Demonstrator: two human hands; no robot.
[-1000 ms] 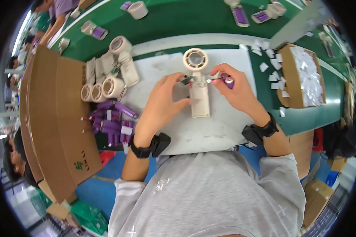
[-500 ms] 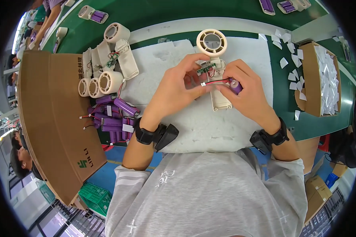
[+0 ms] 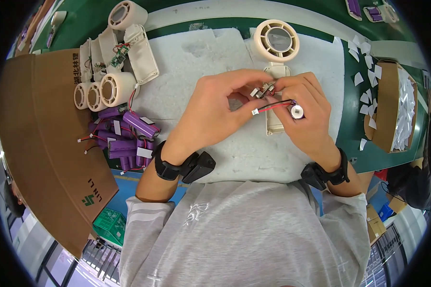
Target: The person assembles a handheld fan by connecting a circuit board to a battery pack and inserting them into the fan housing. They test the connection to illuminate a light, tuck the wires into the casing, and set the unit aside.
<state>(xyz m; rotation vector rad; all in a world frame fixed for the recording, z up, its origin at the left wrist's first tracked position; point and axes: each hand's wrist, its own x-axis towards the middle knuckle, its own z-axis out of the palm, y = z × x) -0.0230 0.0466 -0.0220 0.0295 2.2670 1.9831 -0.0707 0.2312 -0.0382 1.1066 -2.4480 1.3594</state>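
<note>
My left hand [image 3: 225,98] pinches a small circuit board [image 3: 262,91] above the handle of a cream fan housing [image 3: 274,125]. The round fan head [image 3: 277,40] of that housing points away from me. In the curled fingers of my right hand [image 3: 307,103] sits a purple battery cell [image 3: 297,112], its pale end facing up. Red and black wires run left from the cell to a white plug [image 3: 255,112], which hangs free below the board. My right fingertips touch or nearly touch the board's right end. Both hands hover over a white foam mat [image 3: 225,158].
Left of the mat are several cream fan housings [image 3: 143,55] and a pile of purple battery cells [image 3: 124,143]. A large cardboard box [image 3: 48,143] stands beside them. At the right, white paper pieces [image 3: 358,79] lie scattered near an open carton [image 3: 387,110].
The circuit board has been lifted from the housing and tilted on edge. The battery cell has turned so its end faces up. My view has shifted, moving the bench items in the picture.
</note>
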